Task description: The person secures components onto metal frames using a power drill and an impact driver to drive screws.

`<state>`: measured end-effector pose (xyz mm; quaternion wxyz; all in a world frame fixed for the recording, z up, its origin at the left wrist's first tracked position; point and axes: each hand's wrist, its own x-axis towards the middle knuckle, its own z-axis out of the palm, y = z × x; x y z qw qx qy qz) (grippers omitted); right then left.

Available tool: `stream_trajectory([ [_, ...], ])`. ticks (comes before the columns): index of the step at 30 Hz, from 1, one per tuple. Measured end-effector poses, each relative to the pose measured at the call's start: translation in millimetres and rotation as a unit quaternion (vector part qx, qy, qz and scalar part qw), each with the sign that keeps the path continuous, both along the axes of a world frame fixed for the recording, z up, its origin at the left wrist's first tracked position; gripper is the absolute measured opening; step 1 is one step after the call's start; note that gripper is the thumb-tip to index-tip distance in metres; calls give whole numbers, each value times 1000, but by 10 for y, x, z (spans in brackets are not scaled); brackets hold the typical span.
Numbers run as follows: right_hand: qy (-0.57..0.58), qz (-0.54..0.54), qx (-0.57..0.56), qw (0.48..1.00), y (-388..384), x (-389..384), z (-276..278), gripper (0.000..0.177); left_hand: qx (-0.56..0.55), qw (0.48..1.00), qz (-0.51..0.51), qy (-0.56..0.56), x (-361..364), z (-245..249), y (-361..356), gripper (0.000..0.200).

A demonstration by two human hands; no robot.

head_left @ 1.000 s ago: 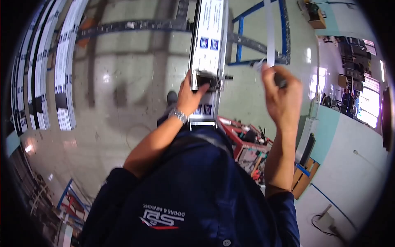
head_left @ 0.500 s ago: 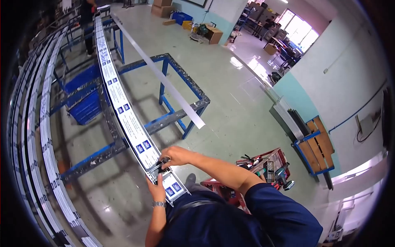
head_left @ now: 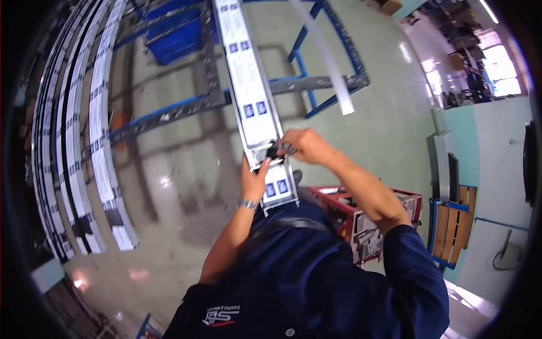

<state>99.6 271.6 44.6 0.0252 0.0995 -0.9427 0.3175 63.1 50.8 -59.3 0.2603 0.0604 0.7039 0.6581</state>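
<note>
A long aluminium profile, covered in white film with blue printed squares, runs from the top of the view to my waist. My left hand is closed around its left edge close to the near end, thumb on top. A small black part sits over a gap in the film there, just above my left thumb. Pinched fingers of my right hand hold this part from the right side. Its exact kind is too small to make out.
Blue-framed trestles support the profile. More wrapped profiles lie at the left. A loose pale strip projects toward me at the right. A red tool cart stands by my right side. Beneath the trestles is a blue crate.
The view has tilted down and turned, so profile and hands appear higher and farther right. Both hands stay at the same spot on the profile, with the right still at the black part.
</note>
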Motion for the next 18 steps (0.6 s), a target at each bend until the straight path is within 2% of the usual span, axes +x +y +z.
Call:
stream_trajectory([
  [1,-21,12,36,999,-44,-59,175,26,1,1000,-7,-6,-5,-23,-11,70],
  [3,33,-49,-48,997,-153,30,221,20,-28,1000,-13,-4,-17,149,-15,69],
  [5,206,-48,-32,977,-40,-277,718,15,-50,999,-4,0,-70,221,41,67],
  [7,180,-169,-55,968,239,-479,1175,17,-88,995,-33,-29,-32,360,-35,61],
  [10,113,-264,-99,953,350,-70,1346,24,-102,994,-14,25,-75,299,-25,57],
  [12,107,-360,-173,911,267,452,838,23,-113,991,-29,57,-21,196,-78,50],
  [13,53,-430,-144,890,242,823,457,26,-93,991,-56,72,-92,-49,-135,47],
  [14,2,-510,-241,826,69,1187,177,31,-106,977,-110,149,-130,-461,-272,42],
  [15,-50,-562,-327,759,-30,1591,-148,27,-127,985,-107,40,-173,-242,-210,41],
  [16,-80,-632,-369,677,-202,1970,-231,27,-81,990,-110,30,-115,-17,-141,41],
  [17,-1,-664,-513,544,-367,2487,-748,26,-38,994,-98,23,-64,99,-113,41],
  [18,-4,-729,-559,395,-495,2839,-772,28,-30,995,-94,11,-84,-5,-130,42],
])
